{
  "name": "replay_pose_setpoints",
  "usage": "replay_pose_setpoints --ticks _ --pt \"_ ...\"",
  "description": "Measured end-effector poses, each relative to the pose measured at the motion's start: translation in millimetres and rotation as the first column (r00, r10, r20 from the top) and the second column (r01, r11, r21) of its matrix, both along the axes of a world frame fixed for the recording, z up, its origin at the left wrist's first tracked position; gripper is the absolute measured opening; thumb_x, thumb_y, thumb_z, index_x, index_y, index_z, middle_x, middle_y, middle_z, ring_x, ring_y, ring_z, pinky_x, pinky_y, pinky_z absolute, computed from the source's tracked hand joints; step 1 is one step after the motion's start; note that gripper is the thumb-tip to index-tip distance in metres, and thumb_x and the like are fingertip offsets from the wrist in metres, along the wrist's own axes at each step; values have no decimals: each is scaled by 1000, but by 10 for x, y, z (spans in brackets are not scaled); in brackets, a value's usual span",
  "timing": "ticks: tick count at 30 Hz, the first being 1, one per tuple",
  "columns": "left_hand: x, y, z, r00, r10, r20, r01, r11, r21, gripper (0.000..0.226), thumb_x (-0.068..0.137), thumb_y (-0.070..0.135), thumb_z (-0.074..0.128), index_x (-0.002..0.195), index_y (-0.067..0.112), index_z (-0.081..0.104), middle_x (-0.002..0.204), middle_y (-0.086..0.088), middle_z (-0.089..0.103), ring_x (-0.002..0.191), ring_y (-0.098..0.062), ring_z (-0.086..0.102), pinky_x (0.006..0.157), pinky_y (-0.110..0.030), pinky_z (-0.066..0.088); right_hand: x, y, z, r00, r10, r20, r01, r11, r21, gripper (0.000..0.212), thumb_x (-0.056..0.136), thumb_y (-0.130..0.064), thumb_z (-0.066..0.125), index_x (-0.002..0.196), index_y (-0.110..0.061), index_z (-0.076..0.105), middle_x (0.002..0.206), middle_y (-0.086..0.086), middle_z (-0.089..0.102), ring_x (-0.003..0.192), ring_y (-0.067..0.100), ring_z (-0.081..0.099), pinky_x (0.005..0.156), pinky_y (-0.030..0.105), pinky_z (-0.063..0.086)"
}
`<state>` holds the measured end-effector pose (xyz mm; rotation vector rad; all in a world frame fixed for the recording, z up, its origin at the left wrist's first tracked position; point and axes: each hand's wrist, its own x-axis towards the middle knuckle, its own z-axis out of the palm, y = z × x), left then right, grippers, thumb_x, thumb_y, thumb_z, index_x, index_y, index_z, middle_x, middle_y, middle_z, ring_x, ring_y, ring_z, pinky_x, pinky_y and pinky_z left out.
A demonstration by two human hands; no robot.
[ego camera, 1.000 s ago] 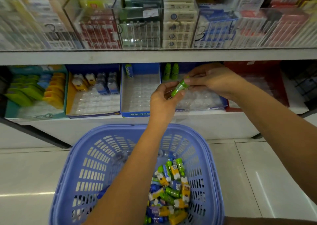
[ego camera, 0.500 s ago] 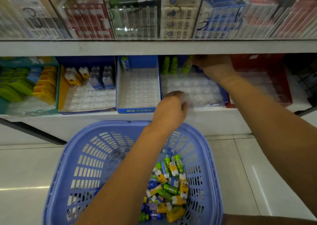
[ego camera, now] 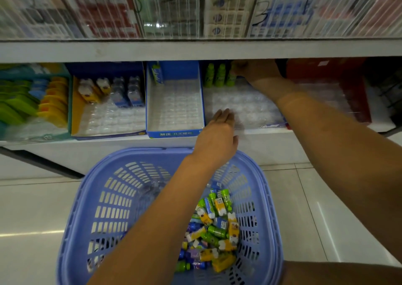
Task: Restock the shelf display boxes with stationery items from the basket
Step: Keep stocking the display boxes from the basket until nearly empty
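A lilac plastic basket (ego camera: 87, 197) stands on the floor below the shelf, with several small green, yellow and blue stationery items (ego camera: 213, 230) heaped in its right half. My right hand (ego camera: 254, 69) reaches to the back of a blue display box (ego camera: 269, 124), its fingers curled on the top of a green item (ego camera: 230, 79). That item stands upright beside two other green ones (ego camera: 214, 75) on the clear tray. My left hand (ego camera: 219, 132) lies with straight fingers on the front of the same tray and holds nothing.
Left of it, a blue box (ego camera: 174, 133) holds one blue item (ego camera: 157, 73) at its back. Further left are a yellow-sided box (ego camera: 76, 110) with yellow and blue items and a teal box (ego camera: 69, 102). A red box (ego camera: 361, 97) sits right. The upper shelf's edge (ego camera: 195, 49) overhangs.
My left hand passed the green item to my right, which carried it to the back row of the box. My left hand dropped to the tray's front and opened flat.
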<state>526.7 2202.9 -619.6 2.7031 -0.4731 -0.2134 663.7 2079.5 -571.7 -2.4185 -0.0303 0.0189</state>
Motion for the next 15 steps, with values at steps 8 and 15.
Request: replay_pose_setpoints --ticks 8,15 --pt "-390 351 125 989 145 7 -124 867 -483 28 96 19 53 122 11 60 122 -7 63 108 -20 59 88 -20 41 -379 159 242 995 83 -53 -98 902 -420 40 89 -28 62 119 -2 57 124 17 57 115 31 53 94 31 42" --pt "-1055 1203 -993 781 160 -604 -128 987 96 18 96 12 47 102 10 64 106 -13 62 107 -30 59 82 -31 42 -1752 624 -503 643 390 -659 -670 704 -237 29 83 -32 70 98 -7 69 95 13 71 82 24 69 74 32 52"
